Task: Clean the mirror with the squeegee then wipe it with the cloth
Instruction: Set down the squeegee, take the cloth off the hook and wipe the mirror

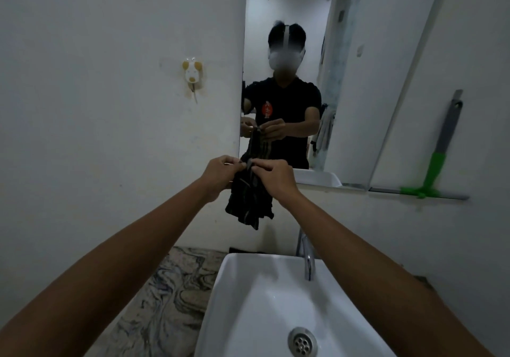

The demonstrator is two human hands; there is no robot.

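My left hand (220, 173) and right hand (271, 176) are both raised in front of me with arms stretched out, and each pinches the top edge of the dark cloth (249, 205) between thumb and fingertips, the two hands nearly touching. The cloth hangs down bunched below my fingers, dark with a few paler stripes, and it is held in the air above the sink (265, 301), touching nothing else that I can see. Taking the sink as my landmark: the tap (309, 257) rises at its back edge, and the drain (302, 341) sits in the basin near the bottom of my view. To the left of the sink lies a marbled counter (168, 296). Straight above the sink hangs the mirror (298, 61), where I see the reflection of a person in a dark shirt holding the same cloth. Up and to the right of the sink, a narrow shelf (392, 190) runs along the mirror's lower edge, and the squeegee (438, 158) stands on it with its green head down and its grey handle leaning against the wall. Up and to the left of the sink, a small white and yellow holder (192, 73) is stuck to the wall.
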